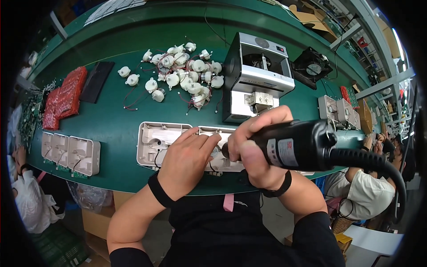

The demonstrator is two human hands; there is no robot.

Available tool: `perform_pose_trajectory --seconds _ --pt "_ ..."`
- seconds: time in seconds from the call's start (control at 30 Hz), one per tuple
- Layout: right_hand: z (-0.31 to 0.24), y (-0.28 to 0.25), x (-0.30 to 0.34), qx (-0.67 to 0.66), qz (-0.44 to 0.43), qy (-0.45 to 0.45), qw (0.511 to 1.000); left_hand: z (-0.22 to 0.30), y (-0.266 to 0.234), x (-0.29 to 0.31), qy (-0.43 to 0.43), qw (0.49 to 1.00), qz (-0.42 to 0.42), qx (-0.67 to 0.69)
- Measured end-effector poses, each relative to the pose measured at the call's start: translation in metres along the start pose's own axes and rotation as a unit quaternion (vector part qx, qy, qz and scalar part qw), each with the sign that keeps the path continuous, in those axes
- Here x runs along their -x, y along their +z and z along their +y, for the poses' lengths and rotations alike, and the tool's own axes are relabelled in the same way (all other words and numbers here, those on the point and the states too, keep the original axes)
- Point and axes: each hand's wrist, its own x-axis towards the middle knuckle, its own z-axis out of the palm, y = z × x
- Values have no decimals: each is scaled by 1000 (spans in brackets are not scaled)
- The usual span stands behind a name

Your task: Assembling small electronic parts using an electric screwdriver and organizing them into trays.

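A row of white plastic housings (162, 133) lies on the green bench in front of me, wires showing inside. My left hand (184, 158) reaches over them, fingers bent and closed down at an inner part; what lies under the fingertips is hidden. My right hand (258, 147) is wrapped round a black electric screwdriver (293, 144), held nearly level with a thick black cable (369, 158) at its rear. The screwdriver's front end points toward the housing beside my left fingertips, and its tip is mostly covered by my hand.
Beyond the housings lies a pile of small white motors (178, 75) with wires. A silver-and-black machine (258, 75) stands behind my right hand, a black fan (313, 66) beside it. More housings (82, 153) sit left. Red bubble-wrapped packs (66, 98) lie far left. Co-workers sit on both sides.
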Motion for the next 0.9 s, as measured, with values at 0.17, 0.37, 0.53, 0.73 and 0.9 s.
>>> perform_pose_trajectory --seconds 0.17,0.37,0.53,0.73,0.9 --pt "9 4 -6 108 -52 -26 992 -1 1 2 2 1000 18 10" --pt "8 12 -11 94 -26 -32 995 1 1 0 7 1000 14 -2" --pt "8 16 -16 121 -8 -56 991 4 -1 1 -10 1000 11 -8" --pt "-27 -23 -19 -105 120 -75 984 15 -22 9 -8 999 40 12" --pt "-31 -62 -50 -13 167 -113 979 21 -32 33 -54 998 11 -32"
